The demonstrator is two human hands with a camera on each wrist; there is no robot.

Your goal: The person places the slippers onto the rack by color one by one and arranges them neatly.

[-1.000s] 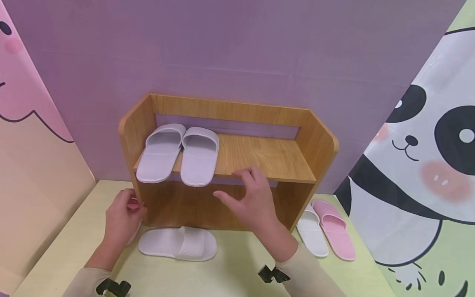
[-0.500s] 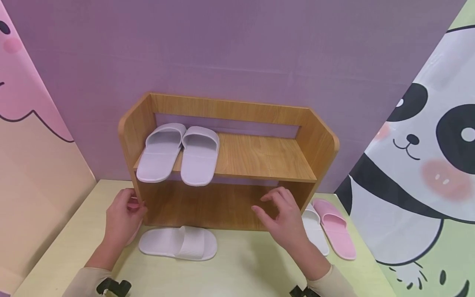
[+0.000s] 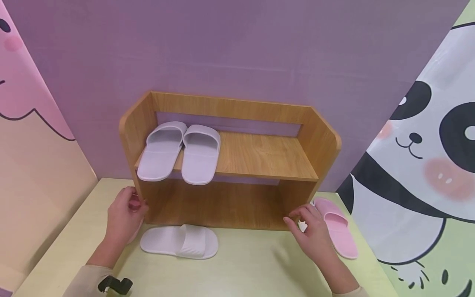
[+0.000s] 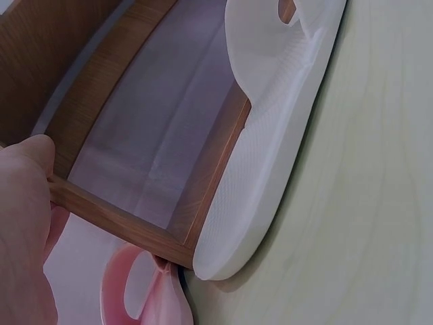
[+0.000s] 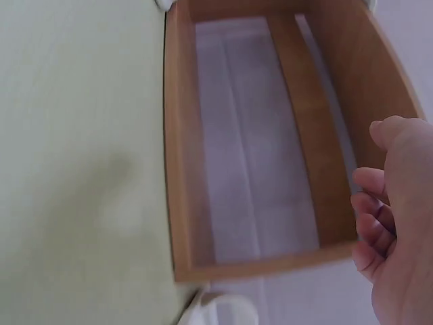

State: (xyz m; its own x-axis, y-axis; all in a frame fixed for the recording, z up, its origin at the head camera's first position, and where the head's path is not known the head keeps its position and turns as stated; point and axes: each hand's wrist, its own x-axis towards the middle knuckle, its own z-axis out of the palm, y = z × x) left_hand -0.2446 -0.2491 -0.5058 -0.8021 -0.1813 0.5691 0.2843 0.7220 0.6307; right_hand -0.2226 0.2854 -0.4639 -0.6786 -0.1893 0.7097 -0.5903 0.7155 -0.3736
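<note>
A small two-tier wooden shoe rack [image 3: 267, 156] stands against the purple backdrop. My left hand [image 3: 124, 216] grips the front edge of its left side panel; in the left wrist view the thumb [image 4: 39, 150] lies inside and the fingers outside. My right hand [image 3: 313, 233] is at the lower right side panel, thumb and fingers apart and loosely bent, holding nothing. Two pale lavender slippers, one [image 3: 157, 163] beside the other [image 3: 200, 165], sit on the left of the upper tier, toes overhanging. A white slipper [image 3: 163, 240] lies sideways before the rack.
Right of the rack lies a pink slipper [image 3: 341, 235]; a white slipper [image 3: 302, 226] beside it is mostly hidden behind my right hand. Another pink slipper [image 4: 172, 298] lies outside the left panel. All rest on the pale yellow table [image 3: 237, 268]. A panda-printed panel [image 3: 419, 185] borders the right.
My right hand has moved right and down, from in front of the rack's upper tier to the lower right side panel. The left hand has stayed on the left panel.
</note>
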